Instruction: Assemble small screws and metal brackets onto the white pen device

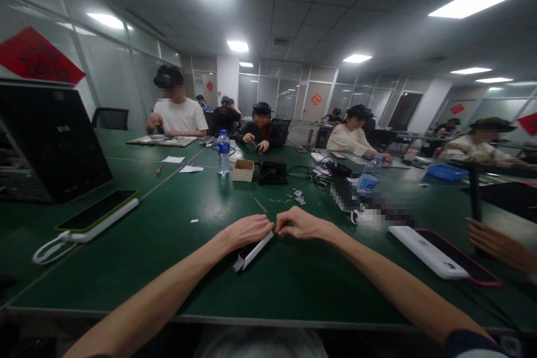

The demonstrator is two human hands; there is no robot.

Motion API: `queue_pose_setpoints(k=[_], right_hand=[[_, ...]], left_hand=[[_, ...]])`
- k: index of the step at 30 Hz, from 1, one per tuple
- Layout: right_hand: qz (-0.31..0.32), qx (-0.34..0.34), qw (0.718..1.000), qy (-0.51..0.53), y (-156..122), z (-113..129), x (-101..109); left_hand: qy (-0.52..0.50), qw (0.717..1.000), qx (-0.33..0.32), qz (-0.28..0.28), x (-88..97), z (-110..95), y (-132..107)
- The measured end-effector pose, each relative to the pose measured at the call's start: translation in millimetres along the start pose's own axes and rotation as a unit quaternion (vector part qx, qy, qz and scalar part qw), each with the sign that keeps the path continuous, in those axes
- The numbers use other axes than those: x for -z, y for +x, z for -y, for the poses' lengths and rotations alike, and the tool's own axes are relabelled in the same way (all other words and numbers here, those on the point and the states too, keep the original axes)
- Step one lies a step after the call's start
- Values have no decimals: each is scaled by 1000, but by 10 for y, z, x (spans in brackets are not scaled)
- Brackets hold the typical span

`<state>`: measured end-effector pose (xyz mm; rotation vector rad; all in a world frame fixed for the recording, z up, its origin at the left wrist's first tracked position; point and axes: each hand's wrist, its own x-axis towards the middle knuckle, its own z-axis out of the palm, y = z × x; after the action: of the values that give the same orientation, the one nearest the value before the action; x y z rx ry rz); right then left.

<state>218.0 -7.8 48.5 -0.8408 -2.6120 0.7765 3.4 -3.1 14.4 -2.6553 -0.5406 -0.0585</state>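
Observation:
My left hand (248, 230) rests on the green table (176, 268) with its fingers closed around a long, narrow black-and-silver part (253, 253) that sticks out below the palm toward me. My right hand (300, 224) meets the left at the part's far end, fingertips pinched together against it; what the pinch holds is too small to see. Both forearms reach in from the bottom of the view. A few small metal pieces (293, 197) lie on the table just beyond my hands.
A phone on a white power bank (98, 215) lies at left beside a dark laptop lid (50, 140). Another phone and power bank (436, 256) lie at right, near a co-worker's hand (493, 243). A water bottle (224, 152), small box (243, 170) and cables stand further back; several people sit opposite.

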Motion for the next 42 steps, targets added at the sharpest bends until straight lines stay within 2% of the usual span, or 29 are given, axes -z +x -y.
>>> queue_pose_setpoints(k=[4, 7, 11, 15, 21, 29, 34, 42], right_hand=[[27, 60, 992, -103, 9, 76, 69], [20, 73, 985, -153, 22, 115, 88], [-69, 21, 981, -179, 44, 82, 23], [-165, -30, 977, -129, 69, -34, -171], [-231, -66, 970, -38, 108, -173, -429], [-219, -83, 972, -18, 119, -316, -440], [-191, -75, 976, -77, 102, -323, -422], [-183, -63, 970, -146, 144, -346, -389]], left_hand=[[-1, 1000, -10, 3, 9, -3, -9], [-9, 1000, -2, 8, 25, -5, -20], [-37, 998, 54, 10, 48, -8, -37], [-76, 989, 124, 18, 53, -5, -40], [-107, 970, 215, 46, 48, -1, -25], [-99, 964, 243, 45, -6, 6, -7], [-74, 969, 234, 33, -24, 20, 0], [-61, 959, 274, 31, 10, 26, 22]])
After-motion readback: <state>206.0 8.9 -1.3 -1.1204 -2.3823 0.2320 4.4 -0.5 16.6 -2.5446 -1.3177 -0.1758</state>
